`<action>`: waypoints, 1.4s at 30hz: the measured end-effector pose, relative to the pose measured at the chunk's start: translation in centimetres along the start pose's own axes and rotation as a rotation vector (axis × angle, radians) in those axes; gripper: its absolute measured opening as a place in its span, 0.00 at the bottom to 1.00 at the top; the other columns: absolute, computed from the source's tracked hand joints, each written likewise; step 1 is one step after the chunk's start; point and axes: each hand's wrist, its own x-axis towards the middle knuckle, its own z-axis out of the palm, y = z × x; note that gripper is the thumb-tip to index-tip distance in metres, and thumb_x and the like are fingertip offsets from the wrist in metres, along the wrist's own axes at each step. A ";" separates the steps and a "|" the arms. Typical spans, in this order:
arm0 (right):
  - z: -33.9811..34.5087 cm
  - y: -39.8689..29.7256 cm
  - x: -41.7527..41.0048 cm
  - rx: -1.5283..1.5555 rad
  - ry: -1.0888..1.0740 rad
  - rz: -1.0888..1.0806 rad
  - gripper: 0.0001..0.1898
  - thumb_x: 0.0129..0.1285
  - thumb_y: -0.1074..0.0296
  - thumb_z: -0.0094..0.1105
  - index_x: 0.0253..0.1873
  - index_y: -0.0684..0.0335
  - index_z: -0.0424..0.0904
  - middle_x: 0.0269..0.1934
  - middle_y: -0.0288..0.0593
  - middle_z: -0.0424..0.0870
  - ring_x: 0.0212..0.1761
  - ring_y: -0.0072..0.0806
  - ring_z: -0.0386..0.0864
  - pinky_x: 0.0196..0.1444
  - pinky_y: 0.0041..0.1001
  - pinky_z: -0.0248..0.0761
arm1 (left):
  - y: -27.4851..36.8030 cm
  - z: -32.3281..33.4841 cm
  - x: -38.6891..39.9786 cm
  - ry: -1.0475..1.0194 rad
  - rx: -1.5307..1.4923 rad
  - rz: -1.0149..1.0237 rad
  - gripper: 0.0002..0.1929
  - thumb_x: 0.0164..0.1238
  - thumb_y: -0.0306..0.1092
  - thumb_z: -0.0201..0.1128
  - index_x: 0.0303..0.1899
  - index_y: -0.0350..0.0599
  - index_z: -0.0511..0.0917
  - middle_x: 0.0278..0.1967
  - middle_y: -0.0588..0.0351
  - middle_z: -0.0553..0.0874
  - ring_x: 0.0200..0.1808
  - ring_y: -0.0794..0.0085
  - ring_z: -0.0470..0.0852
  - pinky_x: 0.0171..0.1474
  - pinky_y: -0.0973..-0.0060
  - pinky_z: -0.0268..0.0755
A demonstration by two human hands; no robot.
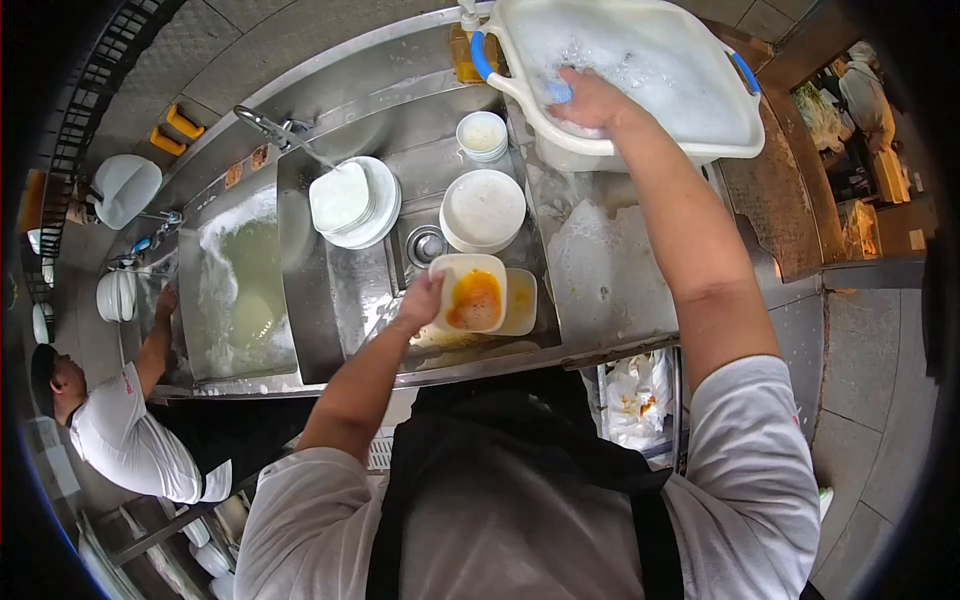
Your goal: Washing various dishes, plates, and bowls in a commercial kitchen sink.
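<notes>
A white squarish dish [448, 319] with orange, oily residue inside is gripped at its rim by my left hand [421, 300], above the steel sink basin [345, 281]. A second squarish dish [521, 304], with yellowish residue, is partly covered by it. My right hand [590, 101] is at the near left side of a white plastic tub [551, 154] full of suds. A light blue cloth or sponge [559, 91] shows in its fingers, and foam hides part of the fingertips. Round white plates [484, 206] and stacked small bowls [482, 133] stand in the basin beyond my left hand.
Water runs from a faucet [270, 127] onto stacked white plates [341, 199]. A second basin [255, 292] holds cloudy, sudsy water. At the left, a co-worker [127, 435] reaches to the counter. An amber-liquid pump bottle [463, 56] stands beside the tub; a lined bin [637, 397] sits below the counter.
</notes>
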 end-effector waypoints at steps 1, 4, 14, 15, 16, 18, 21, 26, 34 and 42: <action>0.1 1.1 -0.3 -0.008 -0.008 0.004 0.44 0.64 0.46 0.71 0.82 0.53 0.65 0.75 0.69 0.70 0.74 0.62 0.74 0.76 0.45 0.70 | 1.1 -1.1 0.0 -0.047 -0.216 0.008 0.27 0.88 0.55 0.53 0.63 0.37 0.82 0.54 0.38 0.91 0.55 0.49 0.89 0.60 0.56 0.80; -1.1 1.8 -0.8 -0.017 -0.048 0.037 0.42 0.65 0.50 0.69 0.82 0.54 0.66 0.75 0.69 0.70 0.75 0.63 0.73 0.76 0.46 0.70 | 4.7 -8.7 -1.2 -0.180 -0.420 -0.022 0.19 0.86 0.40 0.60 0.66 0.38 0.81 0.54 0.53 0.91 0.53 0.74 0.87 0.59 0.69 0.81; -2.0 1.8 -1.0 0.647 0.393 0.076 0.24 0.70 0.57 0.54 0.68 0.56 0.81 0.54 0.54 0.88 0.58 0.41 0.85 0.64 0.39 0.74 | 7.1 -22.2 -7.4 0.730 0.291 0.481 0.37 0.62 0.18 0.61 0.75 0.59 0.73 0.77 0.46 0.75 0.66 0.47 0.84 0.62 0.55 0.85; -2.9 -3.8 -1.9 0.868 0.654 0.070 0.23 0.71 0.57 0.53 0.64 0.59 0.83 0.49 0.51 0.89 0.54 0.37 0.84 0.62 0.37 0.74 | 4.1 -22.9 -6.9 0.939 0.187 0.518 0.36 0.68 0.18 0.57 0.78 0.58 0.68 0.78 0.38 0.71 0.67 0.44 0.84 0.60 0.59 0.85; -3.0 -5.4 -2.9 0.924 0.557 0.060 0.23 0.72 0.56 0.53 0.65 0.61 0.81 0.51 0.48 0.88 0.55 0.36 0.84 0.63 0.36 0.74 | 3.9 -22.3 -5.8 0.732 -0.191 0.218 0.34 0.70 0.18 0.54 0.77 0.56 0.67 0.73 0.38 0.78 0.62 0.44 0.87 0.58 0.54 0.86; 1.5 -10.0 -5.8 1.242 0.471 -0.045 0.25 0.76 0.53 0.49 0.71 0.57 0.75 0.55 0.37 0.83 0.53 0.30 0.80 0.59 0.31 0.73 | 7.8 -21.3 -4.8 0.394 -1.115 -0.088 0.32 0.67 0.17 0.51 0.73 0.54 0.70 0.64 0.44 0.83 0.57 0.46 0.89 0.50 0.47 0.88; 5.2 -24.6 -9.9 0.688 0.254 -0.429 0.30 0.59 0.76 0.66 0.68 0.54 0.75 0.58 0.45 0.79 0.62 0.38 0.79 0.65 0.37 0.75 | 6.5 -20.8 -5.4 0.113 -1.253 -0.043 0.37 0.63 0.20 0.50 0.77 0.56 0.65 0.68 0.48 0.78 0.65 0.47 0.84 0.54 0.41 0.88; 13.7 -31.5 -9.5 0.415 0.108 -0.427 0.19 0.64 0.72 0.68 0.60 0.59 0.83 0.61 0.53 0.81 0.65 0.56 0.80 0.69 0.44 0.74 | 9.2 -18.8 -5.8 -0.063 -1.481 0.111 0.44 0.56 0.15 0.54 0.78 0.58 0.62 0.67 0.50 0.78 0.66 0.51 0.84 0.57 0.43 0.88; 10.0 -32.0 -8.1 -0.348 0.122 -0.518 0.16 0.63 0.67 0.64 0.55 0.55 0.89 0.64 0.47 0.79 0.71 0.49 0.72 0.73 0.51 0.68 | 7.5 -23.3 -4.7 -0.112 -1.470 0.211 0.51 0.51 0.18 0.54 0.83 0.57 0.53 0.72 0.44 0.74 0.67 0.48 0.83 0.53 0.51 0.92; 14.1 -32.6 -7.6 0.472 -0.163 -0.575 0.15 0.64 0.62 0.68 0.54 0.57 0.89 0.53 0.52 0.86 0.61 0.54 0.81 0.67 0.44 0.75 | 6.9 -20.2 -1.9 -0.018 -1.630 0.127 0.35 0.91 0.54 0.46 0.86 0.65 0.39 0.78 0.46 0.67 0.71 0.53 0.78 0.65 0.50 0.82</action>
